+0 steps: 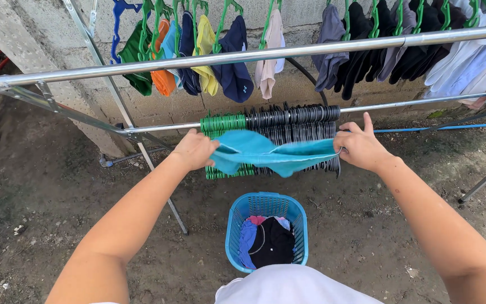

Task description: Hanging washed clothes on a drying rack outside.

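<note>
A teal cloth (pixel 265 155) is gripped at each end by the left hand (pixel 195 149) and right hand (pixel 360 147), so it is stretched flat above the basket (pixel 232 225), before the hangers (pixel 288 121).

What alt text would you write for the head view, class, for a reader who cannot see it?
Two bare hands, left hand and right hand, stretch a teal cloth between them in front of a metal rack hung with clothes. A blue basket holding laundry stands below on dirt ground; spare hangers crowd a lower bar.
</note>
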